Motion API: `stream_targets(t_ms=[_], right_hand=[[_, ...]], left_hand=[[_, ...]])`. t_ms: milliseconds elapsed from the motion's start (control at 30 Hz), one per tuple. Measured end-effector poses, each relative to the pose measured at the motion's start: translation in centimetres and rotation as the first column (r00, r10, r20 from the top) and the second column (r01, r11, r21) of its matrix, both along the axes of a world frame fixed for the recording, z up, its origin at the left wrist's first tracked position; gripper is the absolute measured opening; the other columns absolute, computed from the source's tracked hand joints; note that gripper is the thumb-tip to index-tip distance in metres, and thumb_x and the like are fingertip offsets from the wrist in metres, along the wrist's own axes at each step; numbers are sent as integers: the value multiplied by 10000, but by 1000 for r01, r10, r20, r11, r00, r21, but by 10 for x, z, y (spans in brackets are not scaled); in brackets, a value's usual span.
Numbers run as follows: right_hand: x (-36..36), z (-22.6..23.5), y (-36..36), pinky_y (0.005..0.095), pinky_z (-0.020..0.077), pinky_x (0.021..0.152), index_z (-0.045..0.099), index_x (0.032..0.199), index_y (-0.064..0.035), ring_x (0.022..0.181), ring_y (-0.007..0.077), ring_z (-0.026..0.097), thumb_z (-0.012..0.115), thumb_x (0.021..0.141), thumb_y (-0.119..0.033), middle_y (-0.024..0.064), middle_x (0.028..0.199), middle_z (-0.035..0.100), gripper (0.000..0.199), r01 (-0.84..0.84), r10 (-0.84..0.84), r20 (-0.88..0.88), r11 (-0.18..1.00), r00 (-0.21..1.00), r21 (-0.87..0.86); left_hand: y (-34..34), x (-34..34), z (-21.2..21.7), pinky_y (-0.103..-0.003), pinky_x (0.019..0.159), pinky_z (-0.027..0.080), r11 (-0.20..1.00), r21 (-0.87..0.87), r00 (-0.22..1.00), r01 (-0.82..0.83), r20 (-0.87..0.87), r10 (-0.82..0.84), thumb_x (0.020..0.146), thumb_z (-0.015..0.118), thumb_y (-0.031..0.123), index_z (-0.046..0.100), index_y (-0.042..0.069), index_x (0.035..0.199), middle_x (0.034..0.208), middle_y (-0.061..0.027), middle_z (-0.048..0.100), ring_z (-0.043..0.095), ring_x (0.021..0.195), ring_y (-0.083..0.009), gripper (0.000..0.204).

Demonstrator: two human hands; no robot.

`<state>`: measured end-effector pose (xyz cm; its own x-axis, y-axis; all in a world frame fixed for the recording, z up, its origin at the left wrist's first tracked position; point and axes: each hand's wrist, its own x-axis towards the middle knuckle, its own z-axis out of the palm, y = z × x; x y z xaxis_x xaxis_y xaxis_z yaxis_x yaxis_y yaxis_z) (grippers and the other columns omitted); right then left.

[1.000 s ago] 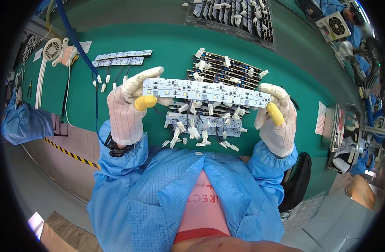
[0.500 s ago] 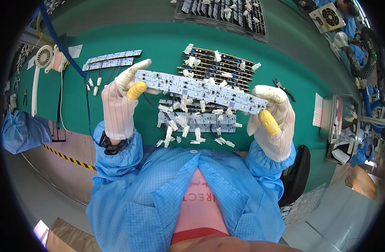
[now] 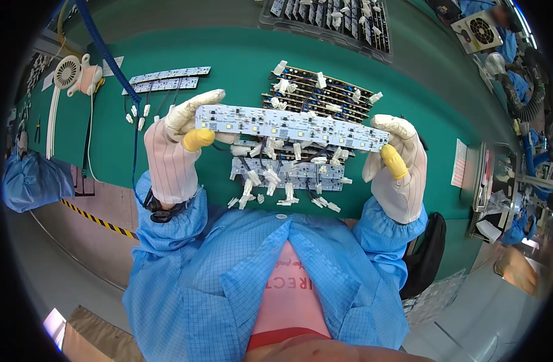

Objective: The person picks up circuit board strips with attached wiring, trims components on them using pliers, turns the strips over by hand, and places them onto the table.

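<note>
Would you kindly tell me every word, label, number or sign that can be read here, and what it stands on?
Pink shirt: large red lettering, upside down, partly covered by the blue coat; wording not copied here.
Held circuit board: fine markings, too small to read.
Paper sheet at right: reddish print, too small to read.
</note>
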<state>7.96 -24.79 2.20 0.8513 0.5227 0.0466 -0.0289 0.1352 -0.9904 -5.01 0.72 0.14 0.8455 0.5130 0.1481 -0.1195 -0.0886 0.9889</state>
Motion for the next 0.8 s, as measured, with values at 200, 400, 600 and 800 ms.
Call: stream_targets(t_ms=[200,400,600,800], right_hand=[[6,-5,-3,180,331,471,495,1176,41,523,71,495,722,735,-495,18,687,572,731,23,-21,13,994,1000,-109],[7,-10,-3,178,328,467,489,1182,42,525,67,486,711,715,-554,7,672,554,789,-9,11,22,996,1000,-89],[-6,3,2,198,381,474,483,1172,67,506,107,522,701,776,-348,72,746,597,613,-83,83,24,997,996,0],[-12,23,5,220,437,557,468,1199,80,576,136,581,673,804,-304,133,864,634,588,-167,164,-69,985,984,-39]], left_hand=[[-8,-4,10,-234,661,536,985,-145,995,95,58,-87,756,718,313,571,-75,1127,935,-166,655,660,726,-181,557],[-12,-8,14,-254,742,526,968,-215,987,129,118,-105,760,723,103,586,-56,1130,926,-130,663,650,806,-163,425],[0,8,-3,-187,524,304,987,127,994,-97,-45,103,905,577,191,571,20,1209,774,-42,688,447,612,-10,348],[10,20,-7,-204,652,359,925,375,970,-54,-201,138,939,492,193,563,45,1229,747,-58,681,508,698,-45,333]])
